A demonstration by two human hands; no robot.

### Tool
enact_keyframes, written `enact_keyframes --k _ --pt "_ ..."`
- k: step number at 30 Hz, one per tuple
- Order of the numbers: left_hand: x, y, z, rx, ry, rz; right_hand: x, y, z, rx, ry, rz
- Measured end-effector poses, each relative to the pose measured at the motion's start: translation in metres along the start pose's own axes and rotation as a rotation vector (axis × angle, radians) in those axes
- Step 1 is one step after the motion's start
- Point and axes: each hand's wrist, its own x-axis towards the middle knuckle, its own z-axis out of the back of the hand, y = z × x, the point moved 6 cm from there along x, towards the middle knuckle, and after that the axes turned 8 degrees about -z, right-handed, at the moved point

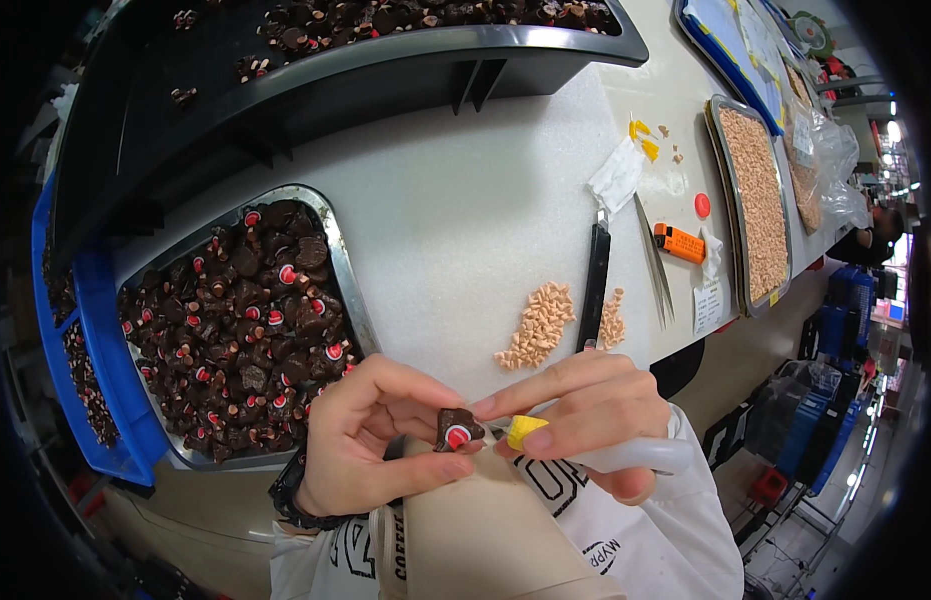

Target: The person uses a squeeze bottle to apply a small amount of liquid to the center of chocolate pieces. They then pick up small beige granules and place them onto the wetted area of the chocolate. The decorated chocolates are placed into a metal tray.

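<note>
My left hand [370, 435] pinches a small dark brown moulded piece [453, 425] with a round red-and-white disc on it, held above my lap. My right hand [595, 410] grips a translucent white bottle [640, 457], slim and tube-like, with a yellow band [526, 432] near its narrow end. That end points at the brown piece; whether they touch I cannot tell. The right index fingertip is close beside the piece. On the table ahead lie a pile of small beige bits [537, 325] and a black-handled tool [594, 280].
A metal tray [355, 290] heaped with similar brown pieces stands left, beside a blue bin [120, 400]. A large black tray [385, 55] spans the far side. Right are tweezers [653, 260], an orange lighter-like object [679, 243], a red cap [702, 205] and a tray of beige bits [755, 190].
</note>
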Motion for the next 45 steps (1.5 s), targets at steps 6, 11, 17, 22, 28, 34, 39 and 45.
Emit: enact_keyframes --k 6,11,17,22,28,34,39,45 --pt "-0.0004 0.0003 -0.0006 -0.042 -0.022 0.005 -0.0015 0.0006 -0.0001 0.024 -0.015 0.013" --pt "0.0006 -0.0006 -0.0008 -0.048 -0.026 -0.018 -0.0013 0.0007 -0.0004 0.017 -0.004 0.033" --pt "0.0000 -0.0010 0.0003 -0.058 -0.044 -0.015 -0.0022 0.0005 -0.0002 0.014 0.014 0.050" --pt "-0.0005 -0.0021 0.0010 -0.046 -0.043 -0.039 -0.0010 0.0022 -0.0017 0.008 0.004 0.024" --pt "0.0011 -0.0043 0.0034 -0.057 -0.097 -0.088 -0.0004 0.0032 0.0001 0.029 0.001 0.017" --pt "0.0006 -0.0028 0.0032 -0.044 -0.079 -0.058 -0.0014 0.0025 -0.0002 0.044 -0.001 -0.005" --pt "-0.0015 -0.0035 0.0035 -0.009 -0.072 -0.056 -0.0018 0.0014 -0.0004 0.034 0.005 0.005" --pt "-0.0010 -0.0032 0.0033 -0.014 -0.075 -0.064 -0.0016 0.0007 -0.0016 0.047 -0.006 -0.008"
